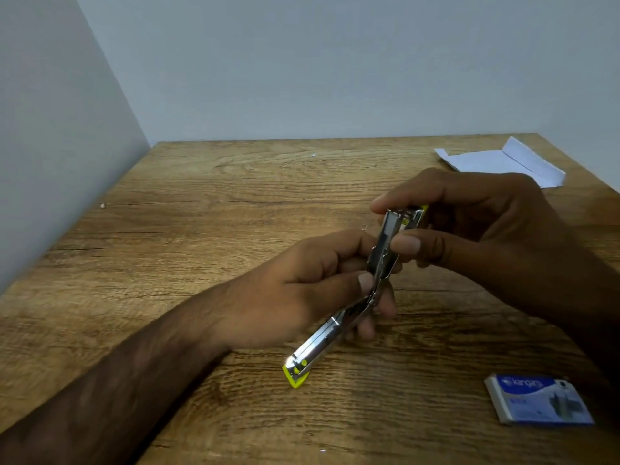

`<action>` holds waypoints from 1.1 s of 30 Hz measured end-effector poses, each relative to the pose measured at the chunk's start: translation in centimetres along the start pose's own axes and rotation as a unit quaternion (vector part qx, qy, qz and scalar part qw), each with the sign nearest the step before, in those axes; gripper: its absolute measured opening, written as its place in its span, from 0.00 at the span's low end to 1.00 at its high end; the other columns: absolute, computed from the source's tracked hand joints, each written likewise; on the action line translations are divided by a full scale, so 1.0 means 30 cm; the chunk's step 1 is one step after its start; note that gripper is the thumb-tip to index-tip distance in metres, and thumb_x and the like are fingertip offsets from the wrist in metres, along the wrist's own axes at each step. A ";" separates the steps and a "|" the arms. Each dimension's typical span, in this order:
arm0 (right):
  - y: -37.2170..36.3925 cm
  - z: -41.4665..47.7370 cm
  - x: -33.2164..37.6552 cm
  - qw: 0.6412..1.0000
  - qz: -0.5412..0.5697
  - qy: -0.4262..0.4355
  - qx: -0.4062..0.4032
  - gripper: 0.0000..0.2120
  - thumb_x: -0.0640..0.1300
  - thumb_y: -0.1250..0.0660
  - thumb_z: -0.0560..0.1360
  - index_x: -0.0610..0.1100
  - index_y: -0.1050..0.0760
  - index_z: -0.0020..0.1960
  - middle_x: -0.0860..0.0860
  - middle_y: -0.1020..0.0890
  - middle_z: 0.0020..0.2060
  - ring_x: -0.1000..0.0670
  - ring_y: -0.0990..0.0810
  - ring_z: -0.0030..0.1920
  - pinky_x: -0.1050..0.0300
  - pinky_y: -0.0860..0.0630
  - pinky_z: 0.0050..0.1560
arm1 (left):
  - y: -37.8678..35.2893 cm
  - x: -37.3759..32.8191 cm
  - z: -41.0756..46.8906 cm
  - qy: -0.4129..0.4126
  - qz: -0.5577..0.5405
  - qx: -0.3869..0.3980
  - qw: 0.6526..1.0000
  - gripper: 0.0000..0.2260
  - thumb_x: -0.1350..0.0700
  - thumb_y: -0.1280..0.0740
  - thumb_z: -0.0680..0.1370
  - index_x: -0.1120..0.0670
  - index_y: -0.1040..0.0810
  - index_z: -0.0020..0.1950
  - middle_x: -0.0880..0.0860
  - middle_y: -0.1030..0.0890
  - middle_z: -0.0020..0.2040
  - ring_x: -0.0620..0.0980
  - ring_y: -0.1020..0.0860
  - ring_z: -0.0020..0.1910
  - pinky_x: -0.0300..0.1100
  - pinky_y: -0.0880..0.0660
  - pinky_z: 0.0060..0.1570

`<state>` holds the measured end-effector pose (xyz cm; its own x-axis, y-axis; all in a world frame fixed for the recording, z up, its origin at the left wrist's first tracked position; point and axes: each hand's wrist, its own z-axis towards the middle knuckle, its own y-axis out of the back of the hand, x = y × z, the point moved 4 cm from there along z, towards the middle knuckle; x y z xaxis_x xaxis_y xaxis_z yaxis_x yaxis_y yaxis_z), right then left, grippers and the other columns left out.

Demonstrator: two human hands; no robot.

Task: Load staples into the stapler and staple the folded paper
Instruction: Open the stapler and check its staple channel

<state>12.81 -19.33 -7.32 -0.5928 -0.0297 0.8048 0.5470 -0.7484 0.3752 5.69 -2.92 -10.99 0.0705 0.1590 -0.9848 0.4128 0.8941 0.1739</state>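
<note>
Fig.: Wooden table (201, 229); folded paper (496, 162) at far right corner. Stapler (385, 243) swung open, held above table centre. Prob. stiff, light, slick metal w/ sprung hinge, so best gripped nr hinge. Left hand (302, 290) fingers curl round hinge; right hand (486, 229) thumb & fingers pinch upper arm's tip. Staple box (540, 401) near right.

The worktop (235, 203) is brown wood with wavy dark lines in it. A plain pale grey back wall (335, 62) stands behind it — a side wall (50, 129) runs along its left edge. Both walls meet far left.
</note>
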 end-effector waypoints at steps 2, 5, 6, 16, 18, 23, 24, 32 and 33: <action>-0.007 0.000 0.006 1.000 -0.013 0.010 -0.001 0.18 0.44 0.26 0.71 0.45 0.19 0.61 0.54 0.16 0.48 0.50 0.17 0.40 0.57 0.18 0.39 | -0.008 0.006 0.001 -0.006 -0.007 -0.006 1.000 0.10 0.63 0.43 0.84 0.59 0.28 0.64 0.66 0.17 0.53 0.59 0.18 0.45 0.52 0.22 0.44; -0.012 0.000 0.007 1.000 -0.019 0.024 -0.006 0.24 0.45 0.26 0.73 0.49 0.27 0.67 0.49 0.16 0.49 0.45 0.15 0.41 0.39 0.19 0.39 | -0.016 0.011 0.004 -0.014 -0.004 -0.027 1.000 0.11 0.64 0.44 0.84 0.63 0.31 0.65 0.66 0.18 0.54 0.59 0.19 0.44 0.54 0.22 0.43; -0.013 -0.002 0.007 0.999 -0.019 0.031 -0.007 0.24 0.44 0.26 0.73 0.49 0.29 0.67 0.47 0.17 0.48 0.43 0.15 0.42 0.37 0.20 0.39 | -0.017 0.011 0.004 -0.016 -0.003 -0.032 0.999 0.11 0.64 0.44 0.84 0.63 0.31 0.66 0.66 0.18 0.53 0.59 0.19 0.44 0.54 0.23 0.43; -0.007 -0.004 -0.022 0.999 -0.026 -0.022 -0.003 0.21 0.45 0.27 0.73 0.47 0.27 0.64 0.46 0.16 0.46 0.47 0.13 0.41 0.49 0.17 0.34 | -0.005 0.004 -0.001 0.000 -0.005 -0.053 0.999 0.11 0.66 0.45 0.85 0.57 0.26 0.61 0.65 0.18 0.47 0.59 0.21 0.39 0.48 0.21 0.37; -0.014 -0.004 -0.037 0.999 -0.007 -0.053 0.003 0.20 0.46 0.27 0.73 0.48 0.25 0.63 0.45 0.15 0.46 0.45 0.12 0.41 0.52 0.16 0.33 | -0.002 0.005 0.000 0.003 -0.019 -0.056 0.998 0.12 0.66 0.44 0.85 0.53 0.25 0.59 0.63 0.18 0.45 0.59 0.21 0.38 0.46 0.22 0.34; -0.025 0.000 -0.073 0.994 0.036 -0.105 0.007 0.18 0.44 0.26 0.72 0.46 0.24 0.61 0.42 0.14 0.45 0.44 0.12 0.39 0.52 0.16 0.33 | 0.021 0.034 0.003 0.029 -0.004 -0.067 0.997 0.12 0.65 0.43 0.85 0.53 0.23 0.57 0.58 0.16 0.44 0.56 0.20 0.34 0.42 0.23 0.29; -0.025 -0.002 -0.079 0.992 0.045 -0.115 0.009 0.18 0.43 0.26 0.72 0.46 0.24 0.61 0.41 0.14 0.45 0.43 0.12 0.40 0.51 0.16 0.34 | 0.027 0.038 0.003 0.032 0.002 -0.070 0.997 0.11 0.64 0.42 0.84 0.53 0.22 0.57 0.58 0.15 0.43 0.55 0.20 0.33 0.41 0.23 0.28; -0.044 -0.013 -0.139 0.952 0.176 -0.249 -0.018 0.29 0.36 0.24 0.71 0.51 0.27 0.68 0.38 0.13 0.46 0.41 0.11 0.43 0.54 0.16 0.39 | 0.066 -0.006 0.019 0.023 0.231 -0.184 0.955 0.10 0.55 0.36 0.73 0.47 0.17 0.51 0.54 0.15 0.34 0.49 0.20 0.28 0.50 0.22 0.32; -0.049 -0.016 -0.148 0.932 0.219 -0.288 -0.022 0.29 0.37 0.24 0.70 0.48 0.27 0.68 0.37 0.13 0.47 0.42 0.11 0.44 0.55 0.16 0.39 | 0.071 -0.030 0.024 0.016 0.291 -0.205 0.934 0.11 0.51 0.36 0.72 0.46 0.17 0.50 0.51 0.16 0.32 0.46 0.21 0.27 0.47 0.23 0.30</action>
<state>14.35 -18.41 -11.66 0.1034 0.0129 0.9946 0.6301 -0.7746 -0.0554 7.15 -1.47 -9.74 0.1443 0.6751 -0.7235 -0.0700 0.7363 0.6731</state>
